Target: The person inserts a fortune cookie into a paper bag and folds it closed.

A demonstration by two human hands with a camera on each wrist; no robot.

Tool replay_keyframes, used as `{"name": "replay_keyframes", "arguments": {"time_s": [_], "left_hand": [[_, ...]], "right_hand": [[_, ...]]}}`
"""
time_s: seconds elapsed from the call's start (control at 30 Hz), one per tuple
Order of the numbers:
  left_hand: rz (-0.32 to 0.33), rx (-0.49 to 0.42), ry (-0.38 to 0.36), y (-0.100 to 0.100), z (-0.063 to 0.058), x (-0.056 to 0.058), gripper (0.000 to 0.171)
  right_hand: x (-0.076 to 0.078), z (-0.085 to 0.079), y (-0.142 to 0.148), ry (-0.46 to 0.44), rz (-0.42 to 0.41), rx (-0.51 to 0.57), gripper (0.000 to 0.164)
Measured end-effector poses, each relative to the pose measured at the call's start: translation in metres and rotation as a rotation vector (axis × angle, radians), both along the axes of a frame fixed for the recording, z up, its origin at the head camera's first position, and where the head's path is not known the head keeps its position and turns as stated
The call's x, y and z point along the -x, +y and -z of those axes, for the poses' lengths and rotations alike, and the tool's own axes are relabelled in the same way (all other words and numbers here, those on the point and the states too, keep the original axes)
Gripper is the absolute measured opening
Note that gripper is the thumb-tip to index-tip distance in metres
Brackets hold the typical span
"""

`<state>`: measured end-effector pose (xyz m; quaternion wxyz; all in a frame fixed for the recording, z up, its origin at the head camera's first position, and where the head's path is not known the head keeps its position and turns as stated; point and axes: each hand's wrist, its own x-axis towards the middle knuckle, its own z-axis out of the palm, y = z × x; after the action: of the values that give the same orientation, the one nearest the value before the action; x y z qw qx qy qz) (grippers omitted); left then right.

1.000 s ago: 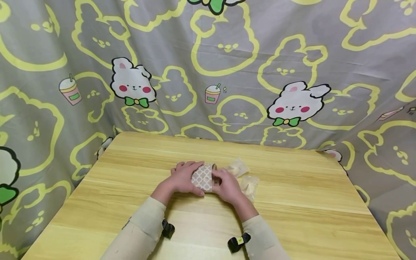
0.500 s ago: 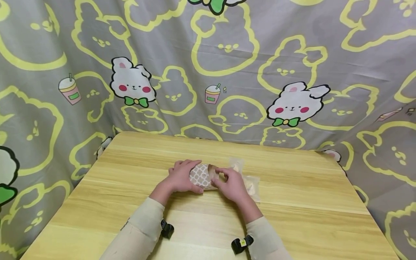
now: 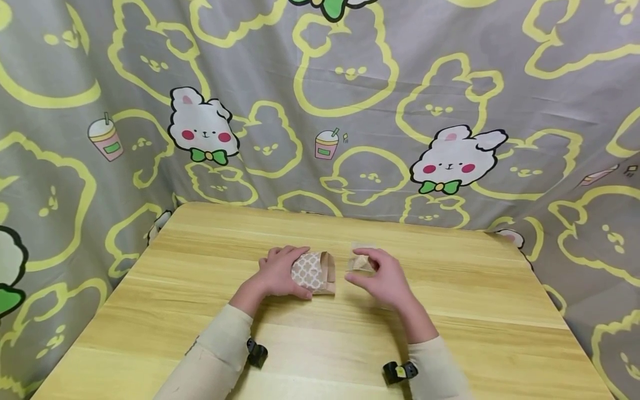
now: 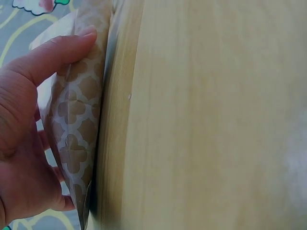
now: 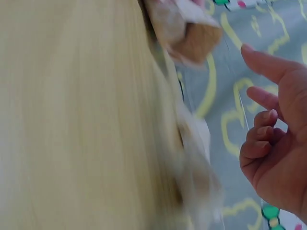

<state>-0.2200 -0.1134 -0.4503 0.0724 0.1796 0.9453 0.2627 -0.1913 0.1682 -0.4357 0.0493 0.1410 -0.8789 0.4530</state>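
A brown paper bag [image 3: 307, 272] with a white lattice pattern lies on its side on the table, its open mouth facing right. My left hand [image 3: 278, 273] grips the closed end, and in the left wrist view the thumb presses along the patterned side of the bag. To the right of the mouth, my right hand [image 3: 384, 279] is apart from the bag, thumb and fingers spread with nothing between them. Just beyond its fingertips lies a small clear packet [image 3: 361, 261] with pale contents. A blurred packet [image 5: 196, 167] appears below the bag in the right wrist view.
The wooden table [image 3: 320, 339] runs back to a grey curtain [image 3: 280, 72] printed with yellow outlines and white rabbits. Black wrist cameras sit on both sleeves, the left camera [image 3: 257, 353] and the right camera [image 3: 400, 372].
The right hand has come out of the bag's mouth and moved right, over the packets. One packet is now hidden by that hand. The left hand keeps holding the bag almost in place.
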Motion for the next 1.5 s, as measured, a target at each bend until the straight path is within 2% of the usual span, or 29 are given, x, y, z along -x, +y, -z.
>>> {"name": "replay_keyframes", "arguments": {"time_s": [0.13,0.27,0.57,1.1,1.3,1.5], "left_hand": [[0.006,0.006,0.003,0.0,0.001,0.001,0.11],[0.008,0.001,0.009,0.0,0.001,0.002,0.109],[0.011,-0.001,0.005,0.0,0.001,0.001,0.109],[0.014,-0.003,0.008,0.0,0.0,0.001,0.109],[0.022,0.0,0.007,-0.001,0.0,0.001,0.109],[0.022,0.01,0.015,-0.001,0.003,0.002,0.109]], "right_hand": [[-0.003,0.001,0.027,-0.041,-0.001,-0.001,0.07],[-0.006,0.004,0.048,-0.048,-0.016,-0.049,0.08],[-0.014,0.018,0.079,-0.09,-0.024,-0.074,0.091],[-0.014,0.035,0.098,-0.213,-0.09,0.024,0.103],[-0.014,0.036,0.1,-0.238,-0.116,-0.022,0.108],[-0.015,0.035,0.099,-0.193,-0.114,-0.102,0.102]]}}
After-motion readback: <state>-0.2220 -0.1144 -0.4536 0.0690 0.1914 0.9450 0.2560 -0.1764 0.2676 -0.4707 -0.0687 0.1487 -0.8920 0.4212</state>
